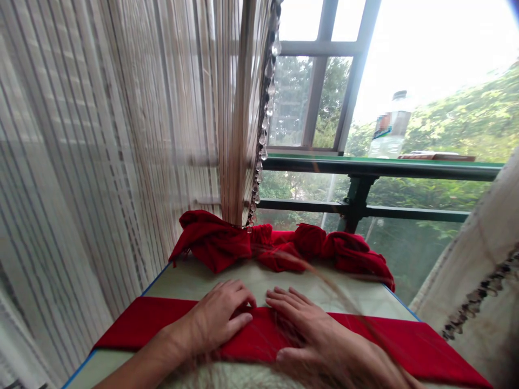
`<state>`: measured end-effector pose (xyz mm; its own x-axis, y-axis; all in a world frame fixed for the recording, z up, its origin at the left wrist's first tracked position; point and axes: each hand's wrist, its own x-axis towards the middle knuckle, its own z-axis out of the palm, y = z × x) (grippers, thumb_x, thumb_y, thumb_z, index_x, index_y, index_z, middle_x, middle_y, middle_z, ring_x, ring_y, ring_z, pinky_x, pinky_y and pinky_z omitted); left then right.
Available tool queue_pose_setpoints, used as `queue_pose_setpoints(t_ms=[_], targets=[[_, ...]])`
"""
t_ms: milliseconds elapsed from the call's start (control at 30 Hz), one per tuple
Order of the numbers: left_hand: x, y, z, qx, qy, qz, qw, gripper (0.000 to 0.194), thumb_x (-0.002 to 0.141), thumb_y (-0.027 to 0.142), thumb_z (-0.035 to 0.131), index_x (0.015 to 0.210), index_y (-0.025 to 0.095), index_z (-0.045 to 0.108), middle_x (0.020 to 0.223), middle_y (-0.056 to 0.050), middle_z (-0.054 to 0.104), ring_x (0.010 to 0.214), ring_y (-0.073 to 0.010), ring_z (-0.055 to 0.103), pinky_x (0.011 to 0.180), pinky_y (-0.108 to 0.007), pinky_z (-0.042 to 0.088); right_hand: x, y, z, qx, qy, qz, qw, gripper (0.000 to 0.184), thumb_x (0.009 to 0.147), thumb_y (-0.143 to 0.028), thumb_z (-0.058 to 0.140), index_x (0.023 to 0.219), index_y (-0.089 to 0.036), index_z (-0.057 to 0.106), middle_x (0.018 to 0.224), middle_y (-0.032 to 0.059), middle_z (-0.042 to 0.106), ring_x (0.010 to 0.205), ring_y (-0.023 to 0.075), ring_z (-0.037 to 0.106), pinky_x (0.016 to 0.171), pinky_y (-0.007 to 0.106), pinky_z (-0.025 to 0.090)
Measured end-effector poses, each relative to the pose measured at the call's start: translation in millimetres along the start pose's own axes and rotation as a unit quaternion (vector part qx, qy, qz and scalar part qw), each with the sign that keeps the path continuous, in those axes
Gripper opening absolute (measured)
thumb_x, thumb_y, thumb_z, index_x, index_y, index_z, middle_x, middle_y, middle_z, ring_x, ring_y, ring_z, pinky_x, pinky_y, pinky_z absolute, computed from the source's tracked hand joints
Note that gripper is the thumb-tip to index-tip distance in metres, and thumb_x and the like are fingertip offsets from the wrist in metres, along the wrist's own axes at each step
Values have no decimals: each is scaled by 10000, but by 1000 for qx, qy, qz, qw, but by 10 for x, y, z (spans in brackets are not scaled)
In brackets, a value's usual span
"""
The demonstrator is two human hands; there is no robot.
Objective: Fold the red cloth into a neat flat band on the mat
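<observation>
A long red cloth (389, 340), folded into a flat strip, lies across the pale tabletop (243, 275) and overhangs both side edges. My left hand (221, 313) rests on its middle, fingers slightly bent near the far edge and the thumb apart from them. Beside it, my right hand (304, 324) lies flat on the same cloth with its fingers stretched out. Neither hand grips the cloth. At the table's far end lies a crumpled heap of red cloth (219, 240), spread from one side to the other.
A striped string curtain (162, 135) with a beaded edge hangs on the left and touches the far heap. Behind the table runs a green railing (308, 165), with a plastic bottle (391, 127) standing on it. Another curtain (466, 259) hangs at the right. Loose hair strands cross the view.
</observation>
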<state>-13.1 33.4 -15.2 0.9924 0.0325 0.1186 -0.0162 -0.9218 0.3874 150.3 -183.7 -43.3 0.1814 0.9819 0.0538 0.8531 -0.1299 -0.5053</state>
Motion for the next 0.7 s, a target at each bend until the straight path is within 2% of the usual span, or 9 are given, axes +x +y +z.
queue_pose_setpoints(t_ms=[167, 333, 533, 700], targets=[[1, -19, 10, -3, 3, 1, 1000, 298, 964, 217, 724, 1260, 254, 725, 1248, -60, 710, 1182, -271, 647, 1088, -402, 478, -4, 50, 25, 14, 9, -17, 1000, 1037, 764, -742, 838, 1619, -259, 505, 1714, 190, 438, 1609, 452, 342, 1323, 712, 218], [12, -28, 7, 15, -6, 2, 1000, 257, 994, 253, 703, 1242, 254, 771, 1193, -66, 707, 1141, -270, 661, 1048, -387, 499, -6, 76, 51, 12, 18, -18, 1000, 1020, 759, -738, 840, 1607, -267, 524, 1716, 180, 440, 1610, 444, 347, 1326, 704, 214], [11, -22, 11, 2, 7, 2, 1000, 222, 973, 233, 706, 1180, 261, 780, 1183, -57, 716, 1134, -269, 666, 1042, -378, 494, -3, 57, 41, 0, 17, -20, 1000, 1052, 776, -774, 800, 1611, -201, 514, 1709, 201, 444, 1608, 435, 355, 1331, 688, 216], [10, -31, 11, -4, 6, 9, 1000, 268, 966, 233, 708, 1228, 257, 759, 1212, -61, 721, 1159, -272, 660, 1053, -382, 491, -4, 83, 59, 1, 26, -29, 999, 1048, 767, -777, 807, 1613, -235, 511, 1704, 197, 457, 1602, 437, 369, 1323, 699, 225]])
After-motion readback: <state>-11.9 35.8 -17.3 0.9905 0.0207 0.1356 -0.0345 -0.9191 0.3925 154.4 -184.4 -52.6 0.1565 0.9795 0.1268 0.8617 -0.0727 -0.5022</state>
